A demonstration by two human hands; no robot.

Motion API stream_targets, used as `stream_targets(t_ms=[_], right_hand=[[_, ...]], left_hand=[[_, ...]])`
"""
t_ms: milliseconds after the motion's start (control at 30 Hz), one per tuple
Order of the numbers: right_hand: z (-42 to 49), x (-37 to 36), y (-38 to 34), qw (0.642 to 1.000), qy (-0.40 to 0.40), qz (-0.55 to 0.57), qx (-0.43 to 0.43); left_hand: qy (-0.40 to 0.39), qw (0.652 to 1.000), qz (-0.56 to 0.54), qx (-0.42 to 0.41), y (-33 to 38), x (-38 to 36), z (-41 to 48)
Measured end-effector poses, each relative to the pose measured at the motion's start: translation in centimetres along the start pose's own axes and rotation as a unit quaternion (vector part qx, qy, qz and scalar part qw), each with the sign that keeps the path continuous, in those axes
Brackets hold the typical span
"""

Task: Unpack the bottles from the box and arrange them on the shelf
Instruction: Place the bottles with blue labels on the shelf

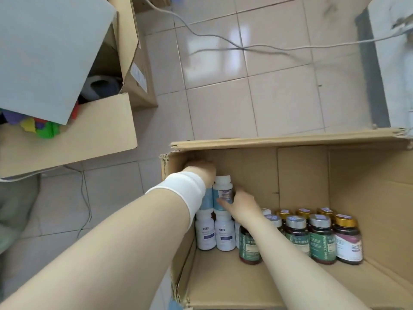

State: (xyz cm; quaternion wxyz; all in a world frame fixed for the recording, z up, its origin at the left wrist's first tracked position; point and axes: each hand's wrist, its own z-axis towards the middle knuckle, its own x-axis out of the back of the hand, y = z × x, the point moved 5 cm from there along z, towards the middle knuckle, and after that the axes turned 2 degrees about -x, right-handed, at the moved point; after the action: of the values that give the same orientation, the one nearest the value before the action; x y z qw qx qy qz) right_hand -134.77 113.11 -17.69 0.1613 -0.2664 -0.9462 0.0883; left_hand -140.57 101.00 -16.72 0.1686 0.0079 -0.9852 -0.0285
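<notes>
White plastic bottles with pale blue labels (pixel 223 191) stand stacked in the left corner of the brown cardboard box (pixel 301 171). The right hand (pixel 243 205) grips an upper one; whether the left hand (pixel 199 170) holds anything I cannot tell. Lift it straight up, so the lower row does not fall.

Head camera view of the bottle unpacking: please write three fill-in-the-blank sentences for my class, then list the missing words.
1. The right hand grips the upper white bottle, whose label is ___.
2. The left hand wears a ___ wristband.
3. The dark bottles stand inside a ___ box.

Missing words: blue; white; cardboard.
</notes>
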Motion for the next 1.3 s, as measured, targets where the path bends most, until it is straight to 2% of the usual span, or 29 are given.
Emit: stream_targets(t_ms=[200, 400, 567, 767, 933, 1067, 1200, 1300], right_hand=[[0.0, 1.1, 0.2, 0.997, -0.029, 0.066, -0.004], [-0.9, 3.5, 2.0, 0.985, 0.053, 0.160, -0.039], [-1.1, 4.9, 3.4, 0.977, 0.085, 0.191, -0.046], [-2.3, 6.3, 4.9, 0.960, 0.132, 0.248, -0.013], [-7.8, 8.3, 5.8, 0.942, 0.150, 0.297, 0.031], [-16.1, 9.7, 6.6, 0.904, 0.160, 0.391, 0.058], [-25.6, 9.2, 9.0, 0.843, 0.193, 0.495, 0.087], [-32.9, 7.3, 11.0, 0.777, 0.232, 0.571, 0.127]], left_hand=[[0.006, 0.999, -0.043, 0.003, 0.2, 0.5, 0.5], [0.037, 0.980, -0.194, 0.025, 0.4, -0.1, -0.1], [0.044, 0.950, -0.301, 0.067, 0.7, -1.7, 0.0], [0.086, 0.930, -0.354, 0.057, 1.1, -1.7, -1.3], [0.215, 0.861, -0.462, -0.003, 2.1, 1.1, -7.3], [0.266, 0.811, -0.512, -0.100, 4.0, 3.3, -15.5], [0.286, 0.772, -0.535, -0.188, 6.7, 4.1, -24.5], [0.265, 0.740, -0.560, -0.263, 9.2, 3.9, -30.4]])
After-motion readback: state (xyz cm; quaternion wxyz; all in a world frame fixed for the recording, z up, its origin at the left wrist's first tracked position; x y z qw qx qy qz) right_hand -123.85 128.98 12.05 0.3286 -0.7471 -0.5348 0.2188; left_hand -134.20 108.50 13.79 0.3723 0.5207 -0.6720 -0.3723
